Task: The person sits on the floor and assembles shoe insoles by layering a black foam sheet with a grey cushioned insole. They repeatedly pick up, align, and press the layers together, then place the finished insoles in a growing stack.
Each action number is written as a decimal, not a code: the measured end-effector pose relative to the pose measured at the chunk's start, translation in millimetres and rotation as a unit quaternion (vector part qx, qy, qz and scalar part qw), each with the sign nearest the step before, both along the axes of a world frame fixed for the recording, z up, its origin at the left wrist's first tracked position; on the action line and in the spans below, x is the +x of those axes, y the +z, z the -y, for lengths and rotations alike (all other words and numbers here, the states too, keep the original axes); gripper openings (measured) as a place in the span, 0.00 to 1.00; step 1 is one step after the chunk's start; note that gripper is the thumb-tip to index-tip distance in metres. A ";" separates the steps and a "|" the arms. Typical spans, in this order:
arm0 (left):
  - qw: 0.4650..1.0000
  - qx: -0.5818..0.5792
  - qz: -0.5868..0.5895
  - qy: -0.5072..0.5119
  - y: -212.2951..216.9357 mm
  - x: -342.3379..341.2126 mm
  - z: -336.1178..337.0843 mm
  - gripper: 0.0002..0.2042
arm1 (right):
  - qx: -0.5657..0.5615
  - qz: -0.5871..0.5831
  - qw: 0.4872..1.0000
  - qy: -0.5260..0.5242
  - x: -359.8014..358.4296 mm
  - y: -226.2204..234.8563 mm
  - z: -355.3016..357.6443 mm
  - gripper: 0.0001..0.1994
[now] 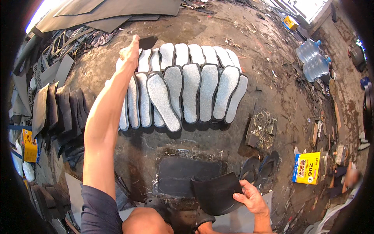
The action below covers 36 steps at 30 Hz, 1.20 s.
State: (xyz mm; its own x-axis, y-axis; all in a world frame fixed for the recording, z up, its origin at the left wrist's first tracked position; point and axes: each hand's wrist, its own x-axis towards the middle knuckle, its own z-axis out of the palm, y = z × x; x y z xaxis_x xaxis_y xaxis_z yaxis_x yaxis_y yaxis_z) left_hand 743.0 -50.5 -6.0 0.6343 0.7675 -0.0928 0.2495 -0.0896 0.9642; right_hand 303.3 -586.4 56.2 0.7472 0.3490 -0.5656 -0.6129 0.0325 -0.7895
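In my right hand is a curved black rubber sheet, gripped at its right edge between thumb and fingers. My left arm reaches far forward, and my left hand is at the left end of the far row of insoles. A flat black piece sticks out from its fingertips, which look closed on it; the grip is partly hidden. Nearer to me lies a second row of grey insoles with black edges. Black sheets with sole outlines lie flat in front of me.
Dark sheets are stacked at the left, beside a yellow can. On the right are a tray of scraps, flip-flops, another yellow can and clear water jugs. A person is at the far right.
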 end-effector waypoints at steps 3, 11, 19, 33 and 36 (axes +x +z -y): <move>0.973 -0.180 0.146 -0.018 6.0 -25.6 18.6 0.30 | -0.033 0.015 0.998 -0.045 -8.9 0.3 17.7 0.23; 0.851 0.231 0.147 -0.449 -46.2 -338.1 120.7 0.36 | -0.223 0.191 0.942 0.159 5.0 67.5 3.5 0.17; 0.824 0.198 0.023 -0.531 -125.0 -483.7 150.9 0.41 | -0.066 0.243 0.967 0.039 -19.4 67.9 5.3 0.30; 0.908 -0.281 -0.037 -0.309 -72.9 -520.3 163.2 0.26 | -0.092 0.191 0.976 -0.041 14.8 -119.1 -19.2 0.20; 0.913 -0.279 -0.110 -0.276 -69.7 -504.9 154.7 0.29 | -0.074 0.177 0.979 -0.074 26.7 -120.3 -14.0 0.19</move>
State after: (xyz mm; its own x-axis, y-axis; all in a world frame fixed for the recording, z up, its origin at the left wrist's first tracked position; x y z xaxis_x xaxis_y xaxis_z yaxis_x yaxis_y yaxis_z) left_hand 238.1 -205.2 -75.8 0.8293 0.1305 -0.5433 0.5079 0.2293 0.8304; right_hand 329.9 -572.4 -64.1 0.9414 0.1566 -0.2987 -0.2977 -0.0305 -0.9542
